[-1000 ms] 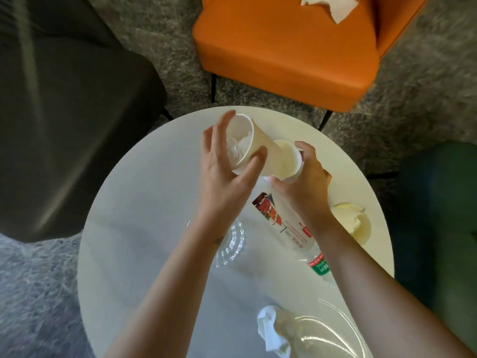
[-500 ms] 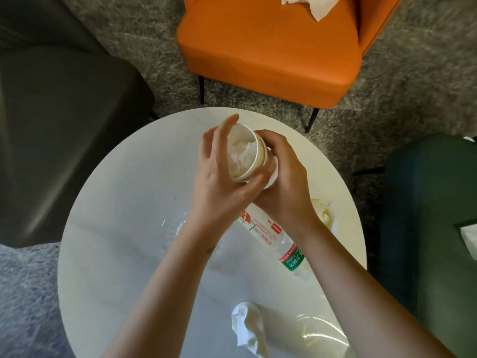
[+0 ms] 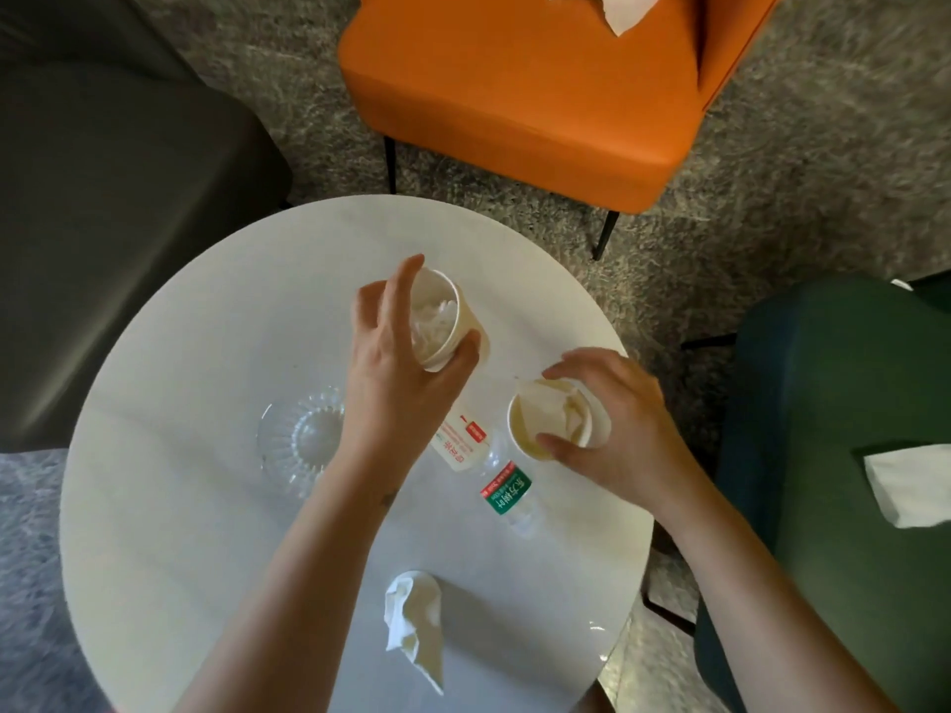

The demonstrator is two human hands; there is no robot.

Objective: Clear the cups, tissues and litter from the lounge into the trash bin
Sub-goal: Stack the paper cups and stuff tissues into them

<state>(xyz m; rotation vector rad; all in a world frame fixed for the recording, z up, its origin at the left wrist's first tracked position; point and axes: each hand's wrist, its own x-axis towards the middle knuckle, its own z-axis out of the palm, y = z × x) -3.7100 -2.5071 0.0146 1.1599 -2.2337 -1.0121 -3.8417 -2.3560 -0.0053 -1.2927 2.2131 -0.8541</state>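
right hand [image 3: 617, 434] has left the tissue-stuffed cup [image 3: 453, 321] and now curls round a second paper cup [image 3: 553, 422] on the glossy round table [image 3: 206, 506]. left hand [image 3: 396, 388] grips the first, tilted, between thumb and fingers.

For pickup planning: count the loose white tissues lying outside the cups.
3: a crumpled white tissue on the round white table, a white tissue on the orange chair, a folded white tissue on the green armchair. A white scrap behind it may be another.

I see a clear glass dish [image 3: 301, 434] on the white counter [image 3: 180, 506] just left of my left grip [image 3: 404, 373], orange chair [image 3: 514, 95] beyond.
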